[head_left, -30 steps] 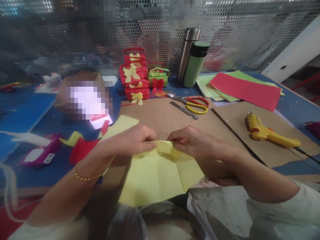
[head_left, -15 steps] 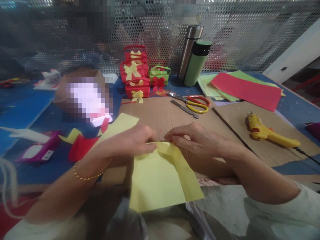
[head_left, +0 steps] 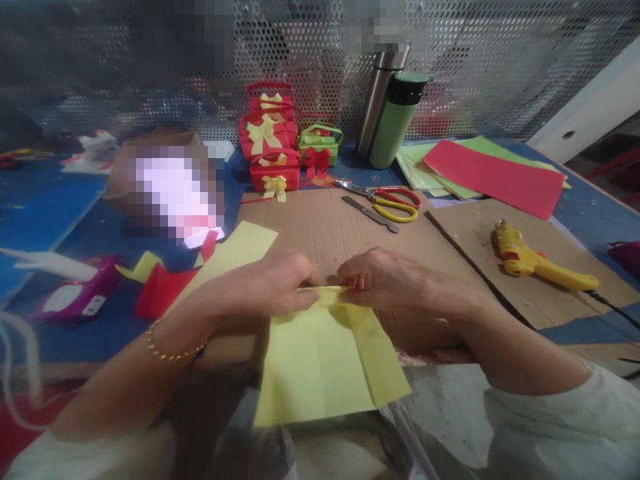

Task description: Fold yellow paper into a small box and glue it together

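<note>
A creased sheet of yellow paper [head_left: 320,367] hangs over the table's front edge, its far edge held up by both hands. My left hand [head_left: 280,280] pinches that edge on the left, thumb toward me. On the right, my right hand [head_left: 385,280] is closed on the same edge with its fingers bent. Fold lines run down the sheet, and its right side is angled as a flap. The fingertips behind the paper are partly hidden. Under my left forearm lies another yellow paper strip [head_left: 245,243].
Scissors [head_left: 395,203] and a metal blade [head_left: 370,215] rest on cardboard [head_left: 310,220]. A yellow glue gun [head_left: 540,263] lies at right, below red paper [head_left: 495,177]. Small red paper baskets [head_left: 275,173], a green basket [head_left: 320,143] and a green bottle [head_left: 397,120] stand at the back.
My right hand has moved onto the paper's far edge and closed there; before, its fingertips were just above it. My left hand keeps its pinch.
</note>
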`<control>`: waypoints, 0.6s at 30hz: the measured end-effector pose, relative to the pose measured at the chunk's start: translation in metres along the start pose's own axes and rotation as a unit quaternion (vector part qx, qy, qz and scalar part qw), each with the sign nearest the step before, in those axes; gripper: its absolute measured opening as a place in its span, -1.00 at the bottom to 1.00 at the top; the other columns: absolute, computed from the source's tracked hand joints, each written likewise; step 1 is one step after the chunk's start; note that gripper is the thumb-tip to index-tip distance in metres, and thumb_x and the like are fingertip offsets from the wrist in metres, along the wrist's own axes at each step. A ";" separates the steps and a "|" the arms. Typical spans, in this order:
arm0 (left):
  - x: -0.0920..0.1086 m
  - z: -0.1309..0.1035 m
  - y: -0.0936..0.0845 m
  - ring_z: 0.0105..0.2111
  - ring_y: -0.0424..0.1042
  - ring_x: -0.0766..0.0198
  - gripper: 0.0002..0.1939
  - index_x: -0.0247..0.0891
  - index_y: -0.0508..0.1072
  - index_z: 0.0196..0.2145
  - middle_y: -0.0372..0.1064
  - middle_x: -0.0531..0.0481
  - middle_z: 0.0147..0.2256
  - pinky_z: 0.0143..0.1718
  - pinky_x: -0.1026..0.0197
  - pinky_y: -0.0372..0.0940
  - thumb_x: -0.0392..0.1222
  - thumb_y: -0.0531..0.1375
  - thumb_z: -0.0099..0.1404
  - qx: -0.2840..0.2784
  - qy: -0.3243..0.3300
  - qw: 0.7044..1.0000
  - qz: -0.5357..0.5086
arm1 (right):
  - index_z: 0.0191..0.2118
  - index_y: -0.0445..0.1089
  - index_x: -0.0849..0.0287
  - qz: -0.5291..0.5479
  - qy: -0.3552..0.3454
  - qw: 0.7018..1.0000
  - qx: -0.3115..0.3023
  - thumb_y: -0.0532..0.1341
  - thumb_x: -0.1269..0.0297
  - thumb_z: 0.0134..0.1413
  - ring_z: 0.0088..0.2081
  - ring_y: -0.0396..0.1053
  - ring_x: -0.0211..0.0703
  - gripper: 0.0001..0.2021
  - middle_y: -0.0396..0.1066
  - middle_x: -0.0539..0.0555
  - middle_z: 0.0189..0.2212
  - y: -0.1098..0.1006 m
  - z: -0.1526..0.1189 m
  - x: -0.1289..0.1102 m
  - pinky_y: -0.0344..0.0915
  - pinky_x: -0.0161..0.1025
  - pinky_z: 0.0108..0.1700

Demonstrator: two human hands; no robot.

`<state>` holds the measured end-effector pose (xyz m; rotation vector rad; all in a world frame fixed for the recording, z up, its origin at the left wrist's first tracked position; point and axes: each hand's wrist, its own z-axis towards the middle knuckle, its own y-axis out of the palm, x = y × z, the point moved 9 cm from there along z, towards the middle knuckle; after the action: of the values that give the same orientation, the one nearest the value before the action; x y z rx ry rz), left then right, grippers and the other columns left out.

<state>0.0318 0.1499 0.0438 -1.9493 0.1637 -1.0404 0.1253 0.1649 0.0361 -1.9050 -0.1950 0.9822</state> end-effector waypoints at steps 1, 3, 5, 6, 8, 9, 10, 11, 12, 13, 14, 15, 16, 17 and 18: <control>0.000 0.000 0.000 -0.53 0.22 0.36 -0.73 -0.27 0.27 -0.57 0.25 0.07 -0.54 -0.46 0.25 0.07 -0.19 0.08 0.28 0.002 -0.002 1.000 0.005 | -0.33 0.55 0.14 -0.008 0.003 1.000 0.002 0.23 0.41 0.06 -0.42 0.35 -0.28 -0.88 0.53 0.00 -0.41 -0.001 0.000 -0.001 0.13 -0.31 -0.32; 0.001 0.001 -0.001 -0.53 0.22 0.36 -0.71 -0.27 0.27 -0.58 0.25 0.06 -0.55 -0.46 0.25 0.06 -0.17 0.08 0.30 0.009 -0.008 1.000 0.016 | -0.28 0.56 0.12 -0.031 0.005 0.999 0.014 0.24 0.41 0.07 -0.37 0.37 -0.26 -0.86 0.54 0.00 -0.38 -0.004 0.000 -0.004 0.13 -0.31 -0.30; 0.000 0.002 -0.002 -0.53 0.21 0.35 -0.70 -0.26 0.29 -0.57 0.25 0.06 -0.56 -0.47 0.25 0.05 -0.16 0.08 0.31 0.021 -0.016 0.999 0.032 | -0.24 0.56 0.11 -0.062 0.001 0.998 0.022 0.25 0.41 0.09 -0.33 0.39 -0.23 -0.84 0.56 0.02 -0.34 -0.008 0.001 -0.007 0.12 -0.31 -0.30; 0.000 0.002 -0.004 -0.53 0.21 0.35 -0.71 -0.26 0.29 -0.56 0.25 0.05 -0.56 -0.47 0.25 0.05 -0.17 0.07 0.31 0.032 -0.019 0.998 0.046 | -0.23 0.56 0.11 -0.080 0.000 0.996 0.025 0.25 0.41 0.10 -0.31 0.39 -0.22 -0.85 0.56 0.03 -0.32 -0.009 0.002 -0.008 0.11 -0.31 -0.30; -0.002 0.003 -0.009 -0.52 0.21 0.34 -0.74 -0.27 0.31 -0.55 0.26 0.05 -0.56 -0.46 0.25 0.05 -0.21 0.07 0.30 0.060 -0.020 0.995 0.083 | -0.25 0.54 0.14 -0.117 0.004 0.993 0.033 0.26 0.41 0.10 -0.30 0.38 -0.21 -0.88 0.56 0.06 -0.31 -0.013 0.005 -0.009 0.08 -0.29 -0.32; -0.002 0.004 -0.012 -0.52 0.21 0.34 -0.75 -0.27 0.32 -0.54 0.27 0.04 -0.55 -0.45 0.24 0.05 -0.23 0.07 0.30 0.073 -0.019 0.992 0.101 | -0.28 0.53 0.16 -0.131 0.009 0.991 0.037 0.26 0.40 0.10 -0.31 0.38 -0.20 -0.91 0.55 0.07 -0.32 -0.015 0.008 -0.008 0.06 -0.29 -0.34; -0.004 0.004 -0.015 -0.52 0.21 0.34 -0.76 -0.27 0.33 -0.53 0.28 0.04 -0.54 -0.44 0.24 0.05 -0.25 0.07 0.29 0.083 -0.016 0.990 0.116 | -0.30 0.52 0.17 -0.141 0.016 0.989 0.039 0.26 0.39 0.09 -0.32 0.37 -0.21 -0.92 0.54 0.07 -0.34 -0.017 0.010 -0.007 0.05 -0.29 -0.36; -0.005 0.004 -0.017 -0.52 0.22 0.34 -0.77 -0.28 0.34 -0.52 0.28 0.04 -0.54 -0.44 0.24 0.06 -0.25 0.08 0.29 0.088 -0.015 0.988 0.125 | -0.31 0.51 0.18 -0.148 0.024 0.988 0.038 0.26 0.38 0.09 -0.34 0.35 -0.21 -0.93 0.53 0.07 -0.36 -0.018 0.012 -0.005 0.04 -0.29 -0.38; -0.008 0.005 -0.018 -0.51 0.23 0.34 -0.78 -0.28 0.36 -0.51 0.30 0.04 -0.54 -0.44 0.24 0.06 -0.26 0.08 0.29 0.086 -0.016 0.988 0.130 | -0.32 0.50 0.19 -0.150 0.030 0.988 0.036 0.25 0.38 0.08 -0.35 0.35 -0.22 -0.93 0.52 0.07 -0.37 -0.019 0.014 -0.004 0.04 -0.29 -0.39; -0.009 0.006 -0.019 -0.51 0.24 0.34 -0.79 -0.29 0.38 -0.50 0.31 0.03 -0.53 -0.44 0.25 0.06 -0.27 0.08 0.28 0.081 -0.014 0.988 0.133 | -0.31 0.50 0.19 -0.151 0.033 0.987 0.035 0.24 0.37 0.09 -0.35 0.36 -0.21 -0.92 0.53 0.07 -0.36 -0.020 0.016 -0.004 0.04 -0.30 -0.40; -0.010 0.007 -0.020 -0.51 0.26 0.34 -0.80 -0.29 0.40 -0.49 0.33 0.03 -0.52 -0.44 0.25 0.07 -0.29 0.08 0.28 0.082 -0.009 0.987 0.136 | -0.29 0.51 0.19 -0.154 0.032 0.987 0.034 0.24 0.36 0.09 -0.33 0.38 -0.21 -0.90 0.54 0.07 -0.34 -0.021 0.017 -0.005 0.06 -0.31 -0.40; -0.010 0.008 -0.021 -0.50 0.28 0.34 -0.80 -0.30 0.43 -0.48 0.36 0.02 -0.51 -0.43 0.26 0.08 -0.30 0.08 0.28 0.083 0.000 0.986 0.142 | -0.26 0.52 0.18 -0.158 0.029 0.986 0.035 0.24 0.35 0.09 -0.30 0.40 -0.19 -0.88 0.55 0.08 -0.31 -0.021 0.018 -0.007 0.08 -0.31 -0.38; -0.008 0.011 -0.021 -0.49 0.30 0.34 -0.81 -0.30 0.46 -0.45 0.39 0.02 -0.50 -0.43 0.27 0.10 -0.31 0.09 0.27 0.081 0.012 0.986 0.147 | -0.22 0.53 0.17 -0.165 0.023 0.985 0.037 0.24 0.35 0.09 -0.27 0.43 -0.18 -0.85 0.56 0.08 -0.29 -0.022 0.019 -0.009 0.10 -0.32 -0.37; -0.006 0.014 -0.021 -0.49 0.31 0.35 -0.81 -0.29 0.48 -0.45 0.40 0.03 -0.50 -0.42 0.28 0.11 -0.32 0.10 0.27 0.074 0.022 0.985 0.153 | -0.18 0.54 0.15 -0.174 0.017 0.984 0.040 0.24 0.35 0.09 -0.24 0.45 -0.16 -0.82 0.57 0.09 -0.26 -0.023 0.020 -0.012 0.12 -0.32 -0.35; -0.005 0.017 -0.021 -0.51 0.30 0.35 -0.80 -0.29 0.49 -0.46 0.40 0.04 -0.52 -0.44 0.28 0.11 -0.32 0.11 0.27 0.079 0.022 0.983 0.163 | -0.14 0.55 0.13 -0.184 0.013 0.982 0.045 0.25 0.35 0.08 -0.22 0.47 -0.14 -0.78 0.58 0.09 -0.23 -0.024 0.021 -0.015 0.15 -0.32 -0.33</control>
<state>0.0349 0.1757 0.0530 -1.6885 0.3997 -0.8516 0.1070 0.1844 0.0588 -1.7186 -0.4613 0.7030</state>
